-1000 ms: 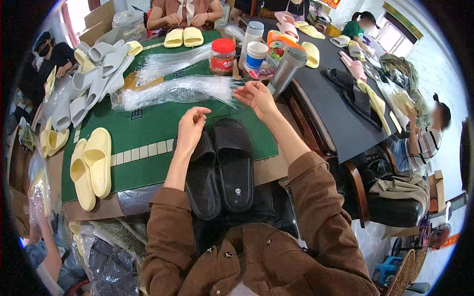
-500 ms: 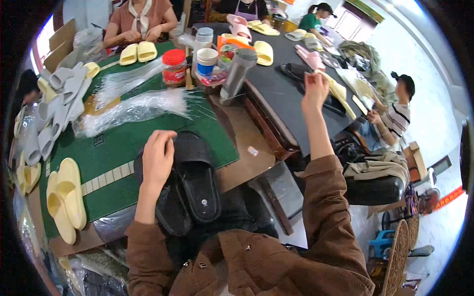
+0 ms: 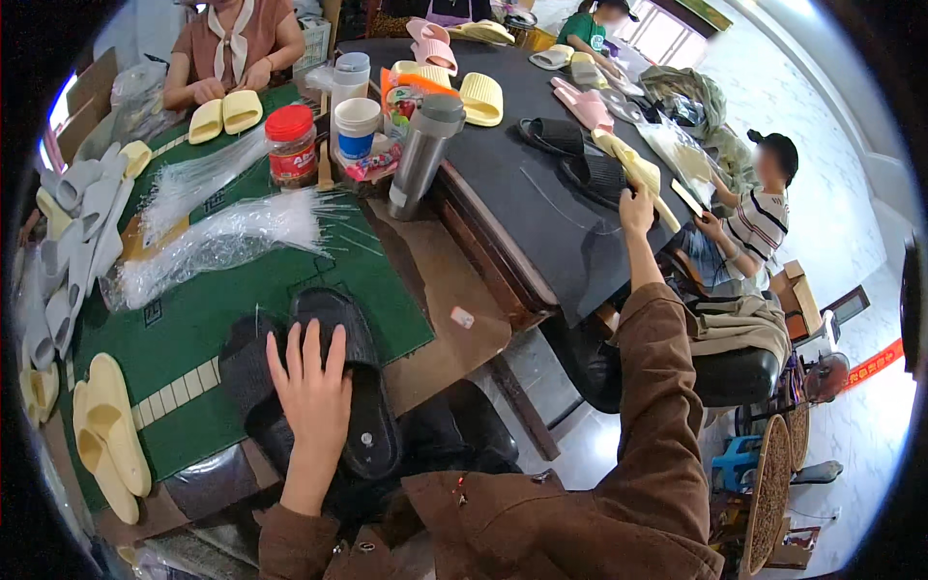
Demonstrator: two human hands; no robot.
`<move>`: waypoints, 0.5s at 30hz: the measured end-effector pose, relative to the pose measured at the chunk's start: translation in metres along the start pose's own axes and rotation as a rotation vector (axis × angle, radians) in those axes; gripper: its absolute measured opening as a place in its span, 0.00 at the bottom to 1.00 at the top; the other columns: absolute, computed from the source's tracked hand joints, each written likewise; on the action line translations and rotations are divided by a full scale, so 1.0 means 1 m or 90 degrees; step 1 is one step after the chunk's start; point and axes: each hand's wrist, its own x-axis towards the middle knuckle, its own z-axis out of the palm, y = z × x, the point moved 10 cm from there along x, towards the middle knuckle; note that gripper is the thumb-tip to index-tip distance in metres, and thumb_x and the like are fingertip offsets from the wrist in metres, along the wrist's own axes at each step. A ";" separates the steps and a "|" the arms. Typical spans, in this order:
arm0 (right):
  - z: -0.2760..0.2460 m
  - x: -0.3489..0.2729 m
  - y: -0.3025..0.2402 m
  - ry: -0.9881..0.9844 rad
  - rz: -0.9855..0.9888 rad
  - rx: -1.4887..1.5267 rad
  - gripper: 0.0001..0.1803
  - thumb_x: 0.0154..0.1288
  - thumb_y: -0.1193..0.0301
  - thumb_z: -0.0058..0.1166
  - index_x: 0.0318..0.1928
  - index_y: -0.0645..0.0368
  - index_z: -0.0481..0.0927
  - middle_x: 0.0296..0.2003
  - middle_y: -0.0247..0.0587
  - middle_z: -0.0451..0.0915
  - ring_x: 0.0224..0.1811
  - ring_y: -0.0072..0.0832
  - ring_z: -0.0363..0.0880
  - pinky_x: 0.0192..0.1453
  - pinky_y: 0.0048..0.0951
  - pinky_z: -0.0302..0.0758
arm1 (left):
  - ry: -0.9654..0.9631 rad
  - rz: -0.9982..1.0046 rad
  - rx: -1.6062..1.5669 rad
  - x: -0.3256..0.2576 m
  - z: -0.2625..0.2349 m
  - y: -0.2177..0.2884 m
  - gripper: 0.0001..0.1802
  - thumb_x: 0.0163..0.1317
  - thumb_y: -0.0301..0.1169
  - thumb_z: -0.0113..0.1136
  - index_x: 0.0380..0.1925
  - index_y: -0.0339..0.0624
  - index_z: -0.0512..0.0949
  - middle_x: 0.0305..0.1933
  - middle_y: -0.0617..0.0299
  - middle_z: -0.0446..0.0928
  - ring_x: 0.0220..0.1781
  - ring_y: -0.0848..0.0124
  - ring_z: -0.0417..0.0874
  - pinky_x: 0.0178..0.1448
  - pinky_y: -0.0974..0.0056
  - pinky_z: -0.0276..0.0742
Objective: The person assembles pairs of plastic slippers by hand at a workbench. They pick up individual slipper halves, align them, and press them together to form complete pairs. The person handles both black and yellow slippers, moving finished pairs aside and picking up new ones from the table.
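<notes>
Seated worker at two adjoining tables. The left hand (image 3: 311,387) lies palm down, fingers spread flat, on a pair of black slippers (image 3: 333,382) that rests at the near edge of the green mat (image 3: 280,290); the hand presses on the pair without closing round it. The right hand (image 3: 636,205) is stretched out across the dark table (image 3: 522,208) to another black slipper (image 3: 597,177), its fingertips touching the slipper's near edge; whether the fingers have closed on it cannot be told from here. A further black slipper (image 3: 551,135) lies just beyond.

On the green mat, bundles of clear plastic bags (image 3: 217,242) lie above the black pair, and a pair of yellow slippers (image 3: 101,435) lies at the left edge. A steel flask (image 3: 423,155), a red-lidded jar (image 3: 292,145) and a white cup (image 3: 357,128) stand where the tables meet. A second person (image 3: 232,48) across the mat holds yellow slippers (image 3: 224,114); a third person (image 3: 754,217) sits beside the dark table.
</notes>
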 end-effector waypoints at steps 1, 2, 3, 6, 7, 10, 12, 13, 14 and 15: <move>-0.005 -0.002 -0.018 0.006 0.009 -0.011 0.19 0.60 0.71 0.50 0.54 0.53 0.74 0.57 0.45 0.70 0.52 0.47 0.77 0.54 0.43 0.73 | -0.003 -0.005 0.004 -0.002 0.001 -0.003 0.34 0.46 0.24 0.67 0.58 0.45 0.71 0.61 0.49 0.68 0.66 0.51 0.64 0.74 0.40 0.47; -0.015 -0.002 -0.028 0.018 0.021 -0.026 0.20 0.60 0.73 0.49 0.54 0.51 0.74 0.58 0.43 0.69 0.51 0.48 0.77 0.53 0.45 0.73 | -0.003 -0.005 0.005 -0.002 0.001 -0.004 0.33 0.47 0.23 0.66 0.58 0.45 0.72 0.61 0.50 0.68 0.67 0.51 0.64 0.74 0.40 0.47; -0.021 0.002 -0.029 0.039 -0.011 -0.015 0.22 0.56 0.78 0.47 0.52 0.48 0.75 0.59 0.43 0.66 0.50 0.51 0.77 0.52 0.47 0.74 | -0.002 0.000 0.000 -0.001 0.001 -0.004 0.33 0.47 0.23 0.65 0.58 0.46 0.72 0.61 0.51 0.68 0.67 0.52 0.64 0.74 0.40 0.48; -0.012 0.024 -0.010 -0.017 -0.013 -0.073 0.18 0.55 0.77 0.48 0.46 0.47 0.79 0.58 0.44 0.68 0.50 0.50 0.77 0.53 0.48 0.73 | 0.000 0.019 0.018 0.001 0.001 -0.003 0.37 0.41 0.22 0.68 0.58 0.48 0.72 0.60 0.51 0.69 0.65 0.50 0.66 0.73 0.40 0.51; -0.007 0.033 0.001 -0.045 -0.021 -0.064 0.14 0.59 0.69 0.49 0.44 0.46 0.82 0.62 0.46 0.66 0.55 0.50 0.75 0.57 0.47 0.72 | -0.017 0.013 0.013 0.003 0.000 -0.003 0.35 0.43 0.21 0.64 0.58 0.48 0.72 0.61 0.51 0.69 0.66 0.51 0.66 0.73 0.40 0.51; 0.021 0.048 0.012 -0.115 0.025 -0.107 0.17 0.62 0.55 0.50 0.46 0.44 0.84 0.67 0.48 0.62 0.61 0.49 0.70 0.61 0.46 0.69 | -0.037 0.007 0.039 0.006 0.000 -0.011 0.33 0.46 0.20 0.60 0.57 0.47 0.72 0.61 0.51 0.69 0.66 0.51 0.66 0.73 0.40 0.51; 0.035 0.048 0.002 -0.142 -0.017 -0.143 0.29 0.58 0.41 0.53 0.46 0.50 0.84 0.70 0.50 0.56 0.62 0.49 0.70 0.63 0.44 0.68 | -0.047 -0.003 0.049 0.005 0.000 -0.023 0.36 0.44 0.18 0.60 0.59 0.47 0.71 0.63 0.52 0.67 0.67 0.53 0.64 0.75 0.42 0.48; 0.039 0.046 -0.003 -0.137 -0.039 -0.161 0.31 0.57 0.39 0.54 0.45 0.53 0.85 0.70 0.51 0.56 0.61 0.49 0.71 0.63 0.44 0.68 | -0.042 -0.002 0.062 0.004 -0.001 -0.030 0.35 0.45 0.18 0.59 0.59 0.46 0.71 0.63 0.52 0.67 0.67 0.53 0.65 0.74 0.42 0.49; 0.041 0.045 -0.008 -0.131 -0.061 -0.179 0.33 0.56 0.38 0.55 0.43 0.55 0.85 0.69 0.51 0.57 0.60 0.50 0.72 0.63 0.44 0.68 | -0.037 0.001 0.074 0.004 -0.004 -0.036 0.35 0.45 0.17 0.58 0.59 0.46 0.70 0.62 0.52 0.68 0.67 0.52 0.65 0.74 0.42 0.49; 0.040 0.050 -0.006 -0.152 -0.040 -0.149 0.34 0.53 0.39 0.58 0.40 0.60 0.85 0.63 0.55 0.65 0.57 0.48 0.74 0.60 0.42 0.70 | -0.037 0.003 0.083 0.005 -0.008 -0.043 0.34 0.46 0.17 0.56 0.59 0.46 0.71 0.62 0.52 0.68 0.66 0.52 0.67 0.74 0.43 0.50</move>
